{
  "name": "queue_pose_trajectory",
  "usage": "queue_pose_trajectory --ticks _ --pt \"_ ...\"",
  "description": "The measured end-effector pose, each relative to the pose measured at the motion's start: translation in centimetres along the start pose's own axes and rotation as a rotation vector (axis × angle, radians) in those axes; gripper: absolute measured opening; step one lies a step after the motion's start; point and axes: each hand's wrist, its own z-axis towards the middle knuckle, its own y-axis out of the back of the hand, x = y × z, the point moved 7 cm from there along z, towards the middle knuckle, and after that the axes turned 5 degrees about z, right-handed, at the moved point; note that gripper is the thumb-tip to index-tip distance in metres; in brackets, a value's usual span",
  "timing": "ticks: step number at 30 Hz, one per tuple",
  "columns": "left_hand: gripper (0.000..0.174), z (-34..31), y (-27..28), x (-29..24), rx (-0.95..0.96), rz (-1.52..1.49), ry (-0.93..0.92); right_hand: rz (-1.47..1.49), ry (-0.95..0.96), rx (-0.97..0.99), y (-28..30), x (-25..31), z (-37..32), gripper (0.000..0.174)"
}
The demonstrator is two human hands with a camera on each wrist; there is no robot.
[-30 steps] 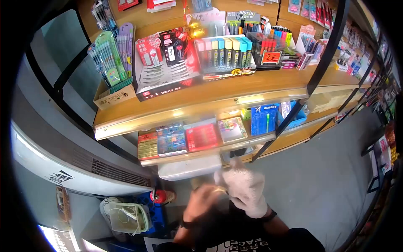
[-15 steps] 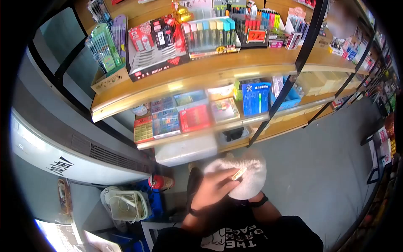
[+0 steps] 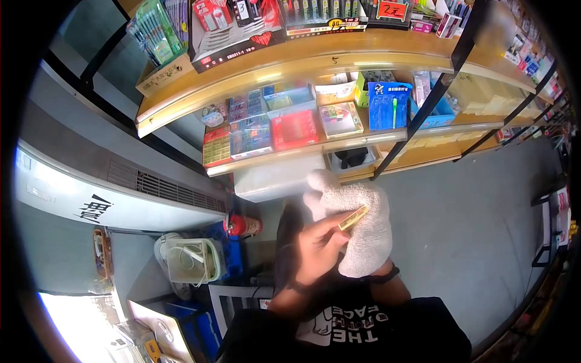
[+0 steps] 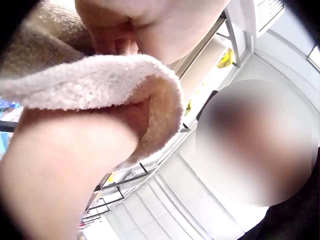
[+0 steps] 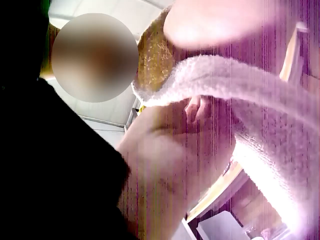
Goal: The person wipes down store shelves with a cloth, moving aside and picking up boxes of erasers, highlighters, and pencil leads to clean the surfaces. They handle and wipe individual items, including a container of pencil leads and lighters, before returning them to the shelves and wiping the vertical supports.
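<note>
In the head view, my left hand pinches a small flat yellow pack between thumb and fingers. The pack's far end overlaps a thick white towelling mitt. That mitt covers my right hand, and its rounded ends point up and left. In the right wrist view, the heel of the right hand goes into the mitt's cuff, and the left hand's curled fingers lie close below it. The left wrist view shows the right forearm entering the cuff. How the right fingers lie inside is hidden.
A shelf ahead holds boxed small goods, among them a red box and a blue pack. A white box sits beneath. Left of it are a fire extinguisher and a plastic bin.
The left hand has moved right and brought the yellow pack up against the mitt. The mitt has turned, and the head view has tilted down along the shelves.
</note>
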Motion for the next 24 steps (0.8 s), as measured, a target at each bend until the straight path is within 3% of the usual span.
queue_pose_trajectory --ticks 12,18,24 --pt "0.034 0.0 -0.6 -3.7 -0.007 0.280 -0.147 -0.471 0.319 -0.047 -1.4 3.8 -1.3 0.047" --pt "0.029 -0.1 -0.5 -3.3 0.041 0.316 -0.188 -0.551 0.373 -0.054 -2.0 4.2 -1.5 0.045" --pt "0.037 -0.2 -0.5 -3.4 0.074 0.362 -0.245 -0.589 0.391 -0.055 -2.3 4.0 -1.6 0.043"
